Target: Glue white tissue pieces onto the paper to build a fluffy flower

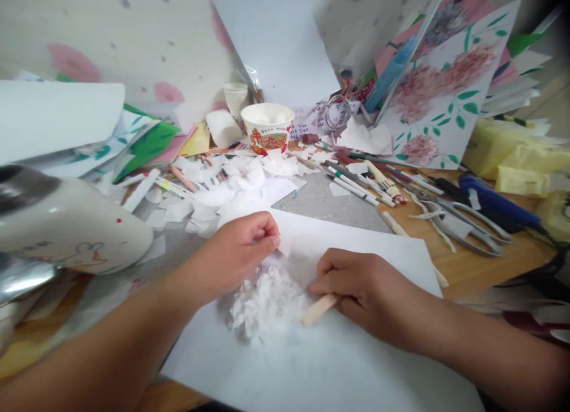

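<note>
A large white paper sheet [356,352] lies in front of me on the wooden desk. On it sits a clump of small torn white paper bits [267,302]. My left hand [238,252] is closed in a pinch on a small white paper scrap [285,244] just above the clump. My right hand [360,287] rests on the sheet to the right of the clump, fingers curled round a flat wooden stick [318,310] whose end points toward the clump.
Behind the sheet lie a heap of torn paper [240,186], a paper cup [267,127], pens [356,183], scissors [463,222] and a blue tool [499,204]. A white rounded object [66,228] sits at left. Flower-painted cards [440,85] lean at back right.
</note>
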{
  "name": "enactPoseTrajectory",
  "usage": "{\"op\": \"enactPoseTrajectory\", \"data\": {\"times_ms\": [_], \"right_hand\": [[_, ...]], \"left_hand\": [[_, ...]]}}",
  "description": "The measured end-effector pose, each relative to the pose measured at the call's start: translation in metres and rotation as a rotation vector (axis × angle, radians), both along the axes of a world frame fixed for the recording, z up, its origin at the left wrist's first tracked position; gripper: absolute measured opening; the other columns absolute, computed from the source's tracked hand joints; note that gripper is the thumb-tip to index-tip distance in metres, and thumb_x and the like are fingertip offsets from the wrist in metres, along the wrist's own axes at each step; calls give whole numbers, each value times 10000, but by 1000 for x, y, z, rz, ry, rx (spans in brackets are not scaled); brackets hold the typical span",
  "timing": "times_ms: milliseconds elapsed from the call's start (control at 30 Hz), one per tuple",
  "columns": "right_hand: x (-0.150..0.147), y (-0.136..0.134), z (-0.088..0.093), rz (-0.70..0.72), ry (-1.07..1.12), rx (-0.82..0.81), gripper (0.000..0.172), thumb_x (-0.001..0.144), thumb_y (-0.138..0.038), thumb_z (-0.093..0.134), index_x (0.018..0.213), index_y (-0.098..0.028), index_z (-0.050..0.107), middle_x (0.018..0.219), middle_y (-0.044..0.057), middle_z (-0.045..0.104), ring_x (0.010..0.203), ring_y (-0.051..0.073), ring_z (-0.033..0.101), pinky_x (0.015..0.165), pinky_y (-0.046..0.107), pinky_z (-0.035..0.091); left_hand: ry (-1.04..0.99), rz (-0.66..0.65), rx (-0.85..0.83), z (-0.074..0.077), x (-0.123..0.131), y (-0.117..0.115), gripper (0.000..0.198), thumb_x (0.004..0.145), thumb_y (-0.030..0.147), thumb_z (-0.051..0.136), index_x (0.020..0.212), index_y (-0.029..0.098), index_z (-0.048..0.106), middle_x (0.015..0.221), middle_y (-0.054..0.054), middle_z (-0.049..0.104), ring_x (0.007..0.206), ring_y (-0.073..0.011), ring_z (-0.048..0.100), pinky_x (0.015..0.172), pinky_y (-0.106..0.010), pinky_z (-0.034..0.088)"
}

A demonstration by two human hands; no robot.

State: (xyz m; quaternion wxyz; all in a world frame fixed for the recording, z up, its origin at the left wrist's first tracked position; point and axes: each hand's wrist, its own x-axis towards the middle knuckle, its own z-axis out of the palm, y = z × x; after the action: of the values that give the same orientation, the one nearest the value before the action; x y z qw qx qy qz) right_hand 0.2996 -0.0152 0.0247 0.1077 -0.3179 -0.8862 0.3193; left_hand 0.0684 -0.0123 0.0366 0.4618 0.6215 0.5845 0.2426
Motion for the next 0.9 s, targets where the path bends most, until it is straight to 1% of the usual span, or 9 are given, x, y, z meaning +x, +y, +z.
{"op": "enactPoseTrajectory", "data": {"times_ms": [133,267,367,433,567,700,800,900], "right_hand": [[6,-7,-2,105,-62,149,184,870,-52,563,895,-210,655,902,-13,571,699,110,484,609,253,319],[14,-10,-3,182,-153,253,126,966,-151,512,973,-229,610,909,-14,565,716,139,460,610,297,286],[18,-12,-5,196,-238,374,206,1008,-209,442,1164,-255,569,911,14,552,717,183,453,594,332,244],[19,-14,-5,196,-269,416,279,1012,-213,419,1265,-267,522,889,23,537,702,202,445,576,336,222],[14,-16,-5,169,-299,420,302,985,-206,460,1276,-271,505,892,25,527,703,211,451,565,341,216],[8,-15,-1,147,-353,414,347,976,-215,467,1320,-256,480,928,36,550,700,210,471,549,342,231],[7,-15,3,178,-351,368,279,992,-263,458,1263,-242,521,945,28,558,705,199,480,563,347,265],[10,-16,7,213,-334,335,228,990,-259,457,1201,-252,545,943,8,556,707,196,474,571,353,264]], "left_hand": [[-8,-6,-9,-2,-1,1,189,900,337,507,766,205,496,624,76,436,474,-66,320,424,-186,229],[-17,-14,-22,-2,-2,1,191,903,347,503,775,206,500,638,71,447,487,-72,334,431,-192,235],[-27,-15,-33,-3,-2,0,193,905,356,498,780,209,496,649,69,456,501,-78,356,434,-192,245],[-27,-16,-36,-4,-2,0,189,905,359,498,788,211,499,654,69,463,500,-79,365,434,-190,253],[-18,-15,-23,-4,-2,0,192,900,361,501,784,208,499,644,68,465,482,-76,347,426,-189,242],[7,-17,12,-2,0,1,207,896,365,508,768,203,503,637,64,455,500,-83,364,443,-188,258],[12,-7,-3,-1,1,1,204,898,361,511,770,202,504,627,69,436,495,-77,348,438,-181,256],[0,0,-37,-1,0,1,190,906,358,505,789,208,508,592,83,399,463,-68,312,417,-175,230]]}}
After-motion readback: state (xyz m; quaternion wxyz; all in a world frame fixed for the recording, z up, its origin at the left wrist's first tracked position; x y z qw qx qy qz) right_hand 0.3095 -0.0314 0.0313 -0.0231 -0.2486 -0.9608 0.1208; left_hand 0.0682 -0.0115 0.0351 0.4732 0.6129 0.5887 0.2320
